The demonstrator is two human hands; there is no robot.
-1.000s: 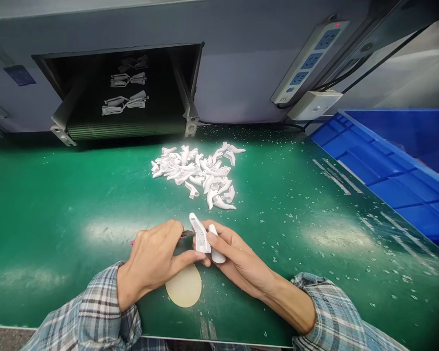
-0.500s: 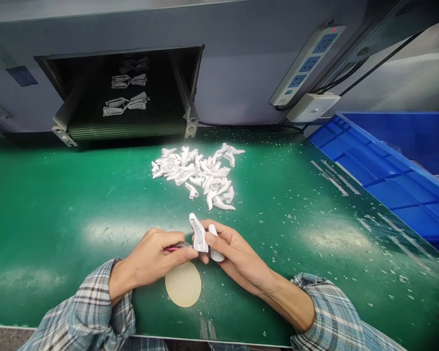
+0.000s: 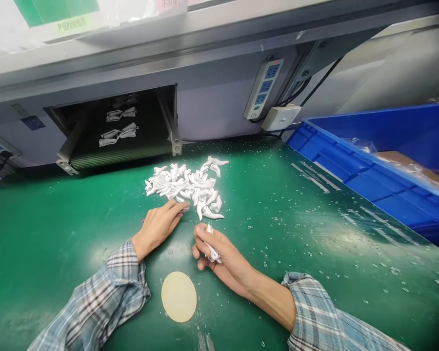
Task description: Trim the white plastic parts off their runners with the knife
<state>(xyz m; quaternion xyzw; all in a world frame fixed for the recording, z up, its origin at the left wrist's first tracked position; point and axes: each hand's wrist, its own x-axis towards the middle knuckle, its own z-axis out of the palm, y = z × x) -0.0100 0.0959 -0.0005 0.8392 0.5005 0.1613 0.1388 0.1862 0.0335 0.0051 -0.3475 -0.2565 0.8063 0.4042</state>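
My left hand (image 3: 159, 226) reaches to the near edge of a pile of white curved plastic parts (image 3: 173, 183). Its fingers are closed around a slim tool with a pink end, mostly hidden by the hand. The fingertips are at a white part at the pile's edge; whether they grip it I cannot tell. Just right of centre, my right hand (image 3: 227, 258) is closed on white plastic parts (image 3: 212, 251), held between thumb, fingers and palm. A pale yellow disc (image 3: 179, 297) lies on the green table, below and between my hands.
A conveyor belt (image 3: 122, 151) carrying white parts (image 3: 119, 135) comes out of an opening behind the pile. At right is a blue bin (image 3: 354, 165) holding packaged items. A power strip (image 3: 264, 90) is on the back panel. Small white trimmings dot the green table (image 3: 278, 234).
My left hand has moved forward from beside the right hand to the pile. The right hand has turned the white parts down into its palm. The camera view has tilted up.
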